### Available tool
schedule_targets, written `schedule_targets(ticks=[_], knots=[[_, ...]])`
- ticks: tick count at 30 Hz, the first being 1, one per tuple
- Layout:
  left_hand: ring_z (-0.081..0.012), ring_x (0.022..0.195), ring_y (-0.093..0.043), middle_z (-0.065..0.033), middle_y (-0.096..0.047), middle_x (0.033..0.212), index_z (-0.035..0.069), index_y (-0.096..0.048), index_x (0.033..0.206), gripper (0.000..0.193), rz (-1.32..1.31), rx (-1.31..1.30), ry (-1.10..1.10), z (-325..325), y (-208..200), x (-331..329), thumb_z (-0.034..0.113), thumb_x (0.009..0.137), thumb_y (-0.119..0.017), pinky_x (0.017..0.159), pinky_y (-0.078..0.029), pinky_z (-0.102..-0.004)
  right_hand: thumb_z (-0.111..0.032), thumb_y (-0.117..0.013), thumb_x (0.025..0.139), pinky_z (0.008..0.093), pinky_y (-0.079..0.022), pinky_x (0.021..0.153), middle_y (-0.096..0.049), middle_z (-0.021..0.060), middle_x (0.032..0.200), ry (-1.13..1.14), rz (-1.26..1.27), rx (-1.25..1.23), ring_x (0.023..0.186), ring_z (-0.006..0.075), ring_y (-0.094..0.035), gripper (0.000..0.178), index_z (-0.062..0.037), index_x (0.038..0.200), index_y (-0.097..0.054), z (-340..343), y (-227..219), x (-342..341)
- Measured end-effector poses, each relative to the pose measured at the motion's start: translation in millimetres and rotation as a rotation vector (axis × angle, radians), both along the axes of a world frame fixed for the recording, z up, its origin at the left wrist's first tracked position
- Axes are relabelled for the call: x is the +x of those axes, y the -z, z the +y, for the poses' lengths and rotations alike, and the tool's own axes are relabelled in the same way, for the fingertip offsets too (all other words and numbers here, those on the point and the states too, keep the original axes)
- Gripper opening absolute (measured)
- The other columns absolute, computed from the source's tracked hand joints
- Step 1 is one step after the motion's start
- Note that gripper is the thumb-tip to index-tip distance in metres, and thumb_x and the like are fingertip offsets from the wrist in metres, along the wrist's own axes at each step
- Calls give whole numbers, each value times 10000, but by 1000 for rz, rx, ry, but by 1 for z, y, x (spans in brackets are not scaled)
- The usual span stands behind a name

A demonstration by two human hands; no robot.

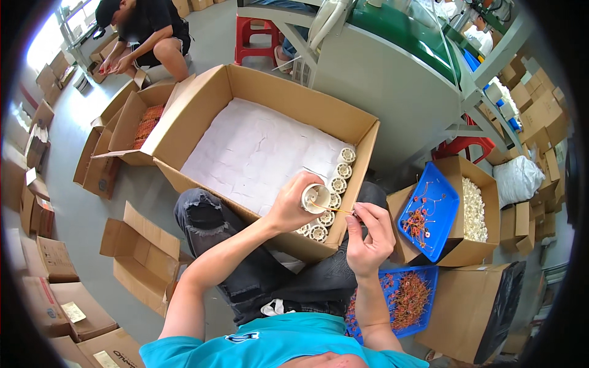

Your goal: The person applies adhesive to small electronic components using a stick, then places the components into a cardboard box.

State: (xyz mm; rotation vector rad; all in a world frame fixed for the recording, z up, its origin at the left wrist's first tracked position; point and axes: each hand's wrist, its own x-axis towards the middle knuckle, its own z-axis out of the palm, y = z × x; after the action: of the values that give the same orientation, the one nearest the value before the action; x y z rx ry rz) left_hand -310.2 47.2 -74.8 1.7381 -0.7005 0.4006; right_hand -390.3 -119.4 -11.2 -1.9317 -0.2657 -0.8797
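My left hand (287, 207) is wrapped round a white cylindrical plastic housing (308, 202), its open end tipped toward me. A thin orange-yellow wire (333, 210) runs out of it to my right hand (372, 238), whose thumb and fingers pinch the wire's far end. A small part may sit at that end, but the fingertips hide it. Both hands are over the near right side of a large cardboard box (300, 98) between my knees. Similar white housings (338, 185) stand in a row along its right wall, on a white paper sheet (245, 138).
At my right, a blue tray (453, 205) of wired red parts rests on a box of small white pieces (475, 214). Another blue tray (433, 288) holds many more wires. An open carton (144, 264) lies left. A person (156, 37) crouches beyond; a green-topped bench (392, 98) stands ahead.
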Motion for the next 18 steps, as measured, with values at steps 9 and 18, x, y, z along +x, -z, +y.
schedule_targets(ticks=[9, 18], knots=[[-270, 939, -650, -108, -639, 1037, 52, -594, 1075, 519, -17, 22, 10, 0, -2, 1, 5, 633, -862, 806, -527, -347, 91, -756, 763, 290, -545, 693, -679, 132, 955, 17, 99, -21, 812, 221, -674, 230, 45, 986, -719, 1, 4, 3], [-317, 872, -630, -110, -646, 954, 54, -574, 1044, 478, -178, 158, -16, -5, -3, -2, 98, 644, -833, 746, -469, -400, 36, -781, 696, 373, -530, 752, -673, 132, 959, -13, 86, -188, 867, 299, -634, 236, 6, 922, -721, 10, 11, 13]])
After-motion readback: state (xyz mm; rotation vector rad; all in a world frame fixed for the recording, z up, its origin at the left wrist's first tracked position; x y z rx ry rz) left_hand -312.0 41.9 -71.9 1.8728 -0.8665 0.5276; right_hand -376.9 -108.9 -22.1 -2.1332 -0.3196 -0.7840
